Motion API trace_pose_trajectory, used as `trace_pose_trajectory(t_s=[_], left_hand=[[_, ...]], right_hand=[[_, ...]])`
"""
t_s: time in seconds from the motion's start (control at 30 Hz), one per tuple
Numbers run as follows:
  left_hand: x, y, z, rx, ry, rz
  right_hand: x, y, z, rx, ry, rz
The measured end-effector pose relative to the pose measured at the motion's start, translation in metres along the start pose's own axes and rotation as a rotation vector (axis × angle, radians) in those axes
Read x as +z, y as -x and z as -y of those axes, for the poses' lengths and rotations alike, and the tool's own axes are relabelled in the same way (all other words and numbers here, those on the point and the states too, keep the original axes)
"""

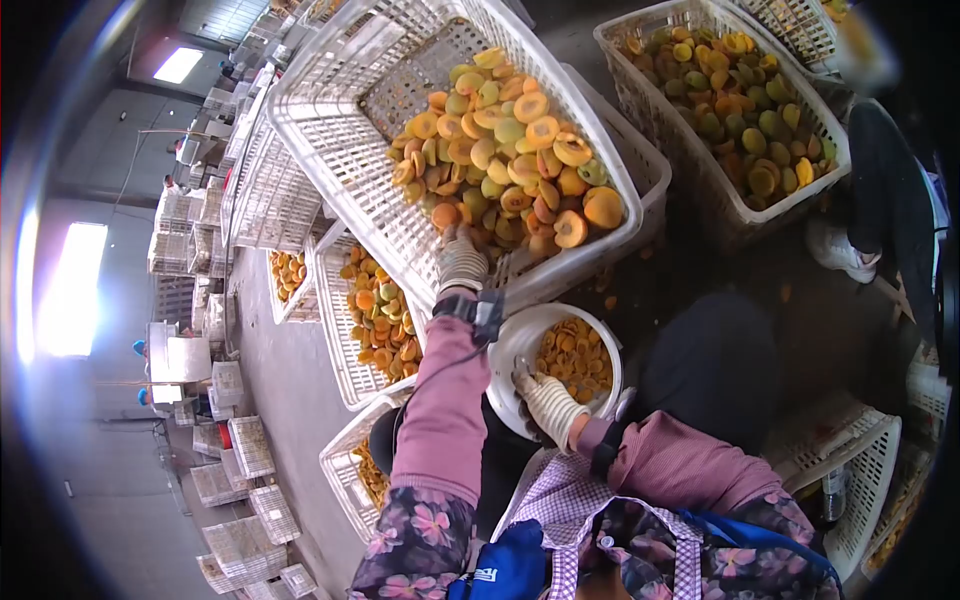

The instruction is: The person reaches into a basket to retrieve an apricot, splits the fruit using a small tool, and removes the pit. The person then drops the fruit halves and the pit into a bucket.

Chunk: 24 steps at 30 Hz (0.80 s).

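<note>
A white plastic crate (pixel 345 150) in front of me holds a heap of yellow peach halves (pixel 490 150), some with the hollow side up. Inside its near side, my left hand (pixel 462 262), in a striped knit glove, has its fingers closed at an orange peach half (pixel 445 215). Below the crate stands a white bucket (pixel 508 335) with small brownish-orange pieces (pixel 575 360) in it. My right hand (pixel 550 402), gloved too, is curled over the bucket's left part. What its fingers hold, if anything, is hidden.
Another crate (pixel 690 125) of peach halves stands at upper right, near a person's leg and shoe (pixel 842 250). More filled crates (pixel 335 330) are on the floor at left. An upturned crate (pixel 865 490) is at lower right. Stacked crates (pixel 240 540) line the far left.
</note>
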State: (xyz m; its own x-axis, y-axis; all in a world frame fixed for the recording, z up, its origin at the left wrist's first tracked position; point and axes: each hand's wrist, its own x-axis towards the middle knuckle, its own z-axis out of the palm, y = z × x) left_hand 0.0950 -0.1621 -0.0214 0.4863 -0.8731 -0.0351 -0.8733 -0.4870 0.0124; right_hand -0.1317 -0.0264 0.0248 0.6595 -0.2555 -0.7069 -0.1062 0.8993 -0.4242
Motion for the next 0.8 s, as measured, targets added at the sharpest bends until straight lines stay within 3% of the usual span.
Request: trace_pose_trajectory(t_s=[0.03, 0.13, 0.23, 0.27, 0.3, 0.37, 0.4, 0.43, 0.5, 0.53, 0.57, 0.7, 0.77, 0.8], left_hand=[[-0.003, -0.005, -0.009, 0.007, 0.008, -0.006], [-0.004, -0.014, -0.017, -0.168, 0.136, 0.285], [0.102, -0.056, 0.041, -0.568, 1.505, 0.256], [0.145, -0.072, 0.073, -0.171, 1.02, 0.166], [0.123, -0.063, 0.068, -0.166, 1.023, 0.159], [0.071, -0.032, 0.052, -0.047, 0.676, 0.322], [0.083, -0.036, 0.053, 0.104, 0.179, 0.296], [0.062, -0.02, 0.042, 0.104, 0.178, 0.293], [-0.008, 0.02, 0.003, 0.042, 0.481, 0.435], [-0.009, 0.02, -0.001, 0.166, 0.239, 0.415], [-0.011, 0.02, -0.002, 0.175, 0.241, 0.405], [-0.021, 0.034, -0.013, 0.022, 0.559, 0.448], [-0.005, 0.025, -0.013, 0.004, 0.716, 0.311], [-0.004, 0.02, -0.015, 0.144, 0.138, 0.273]], right_hand=[[0.001, -0.001, -0.001, 0.016, 0.016, -0.031], [0.001, 0.0, -0.002, 0.003, 0.033, -0.027], [-0.001, 0.004, 0.002, -0.055, 0.024, 0.013], [-0.002, 0.001, 0.001, -0.068, 0.025, -0.004], [-0.004, 0.001, 0.001, -0.079, 0.027, -0.024], [-0.007, 0.012, 0.009, -0.083, 0.065, -0.055], [-0.01, 0.008, 0.006, -0.148, 0.021, -0.058], [-0.012, 0.008, 0.004, -0.211, -0.024, -0.06], [-0.013, 0.017, 0.007, -0.25, -0.025, -0.072], [-0.013, 0.019, 0.008, -0.248, -0.051, -0.074], [-0.014, 0.021, 0.009, -0.245, -0.077, -0.078], [-0.014, 0.017, 0.009, -0.344, -0.076, -0.15], [-0.015, 0.01, 0.008, -0.336, -0.091, -0.146], [-0.014, 0.008, 0.006, -0.366, -0.059, -0.15]])
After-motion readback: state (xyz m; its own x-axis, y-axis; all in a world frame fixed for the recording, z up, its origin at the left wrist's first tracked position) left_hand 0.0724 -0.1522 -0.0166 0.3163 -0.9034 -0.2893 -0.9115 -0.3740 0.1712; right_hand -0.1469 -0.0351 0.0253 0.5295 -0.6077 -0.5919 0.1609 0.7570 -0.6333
